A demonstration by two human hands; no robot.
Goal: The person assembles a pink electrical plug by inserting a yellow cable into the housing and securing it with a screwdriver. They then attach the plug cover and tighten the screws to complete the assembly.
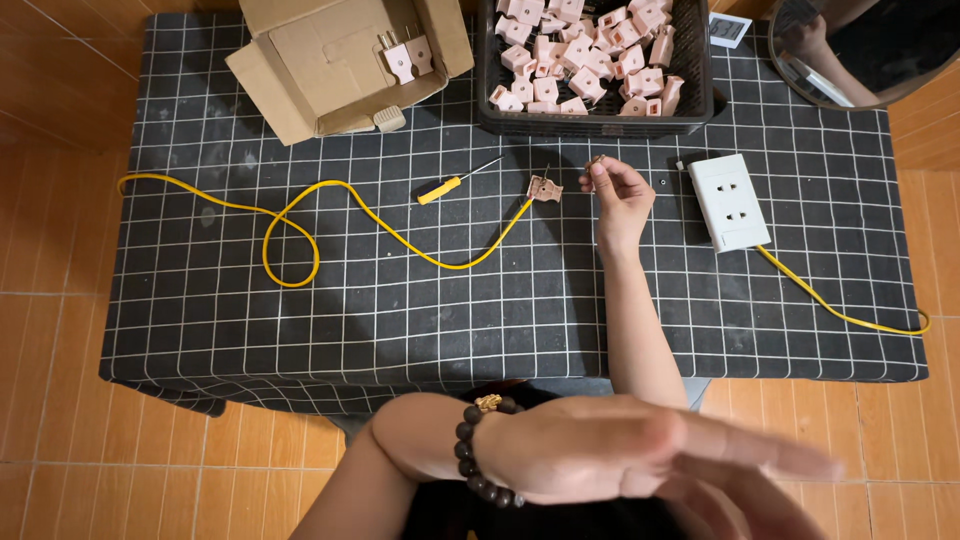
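Observation:
My right hand (620, 198) reaches over the black checked tablecloth (300, 330) and pinches a small brass-coloured part (596, 161) between thumb and fingertips. Just left of it lies a pink plug body (544, 188), fixed to the end of a yellow cable (300, 215) that loops off to the left. A small screwdriver (455, 183) with a yellow handle lies further left. My left hand (620, 455), blurred and wearing a dark bead bracelet, hovers flat and open close to the camera, below the table's near edge, holding nothing.
A black basket (696, 95) full of pink plug parts stands at the back. Left of it sits an open cardboard box (300, 70) with two plugs inside. A white socket block (730, 200) with its own yellow cable lies right. A round mirror (905, 85) sits top right.

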